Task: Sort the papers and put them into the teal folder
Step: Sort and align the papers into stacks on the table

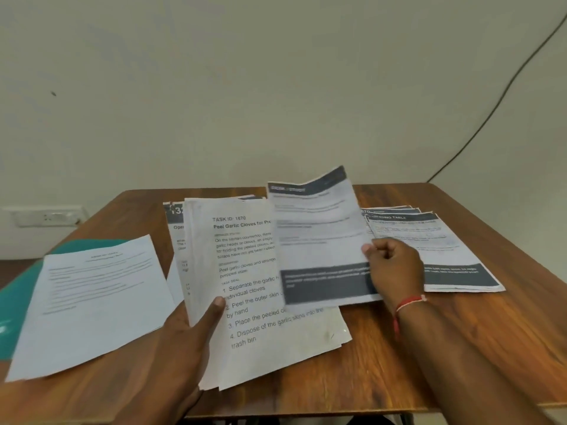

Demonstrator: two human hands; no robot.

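On the table, left hand grips stack, right hand pinches blurred sheet; teal folder mostly covered.

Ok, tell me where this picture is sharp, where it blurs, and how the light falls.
Head view: the lifted sheet, pinched by the right hand, is motion-blurred and its text is unreadable; the garlic sheet, held by the left hand, reads clearly; the light is soft, with no hard shadows; there is a small glare spot on the folder.

Thin red thread band tied round wrist behind R grip, both forearms bare.
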